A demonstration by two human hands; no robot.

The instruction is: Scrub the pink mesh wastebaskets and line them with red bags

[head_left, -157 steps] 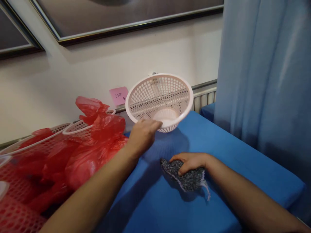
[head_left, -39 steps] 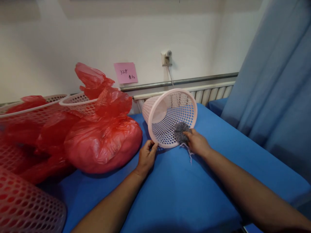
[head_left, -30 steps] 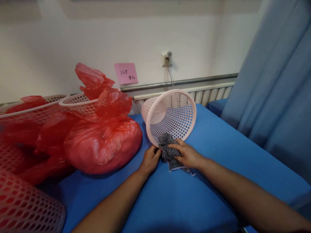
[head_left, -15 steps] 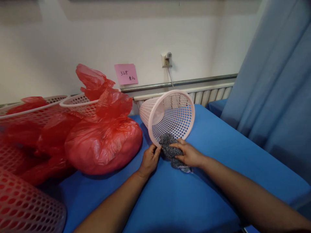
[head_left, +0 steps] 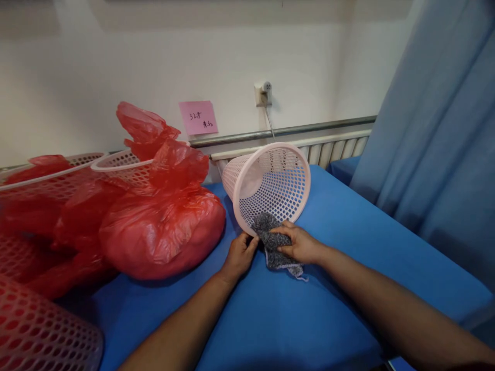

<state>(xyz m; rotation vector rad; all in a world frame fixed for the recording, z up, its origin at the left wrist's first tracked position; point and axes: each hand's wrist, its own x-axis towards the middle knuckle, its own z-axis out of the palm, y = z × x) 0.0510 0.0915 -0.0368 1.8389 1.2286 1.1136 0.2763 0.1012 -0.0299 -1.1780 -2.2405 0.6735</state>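
Observation:
A pale pink plastic basket [head_left: 236, 198] with a perforated wall lies on its side on the blue surface [head_left: 294, 319], its mouth facing me. My left hand [head_left: 240, 253] pinches the lower left of its rim between thumb and fingers. In my right hand [head_left: 299, 243] is a grey cloth [head_left: 276, 242] with a pale edging, bunched against the bottom of the rim. Part of the cloth reaches into the mouth of the basket, and its lower end hangs loose over the blue surface. The fingertips of my right hand are partly hidden in the cloth.
Left of the basket sits a full, knotted red plastic bag [head_left: 166, 234]. Other pink baskets [head_left: 46, 330] with red bags stand further left. Behind are a radiator [head_left: 336, 149], a metal rail [head_left: 325, 126] and a wall socket [head_left: 263, 95]. A blue curtain [head_left: 433, 154] hangs at right.
The cloth's loose lower end has spread out and shifted slightly left, showing more of its edging. Both hands keep nearly the same places, and the view has shifted slightly.

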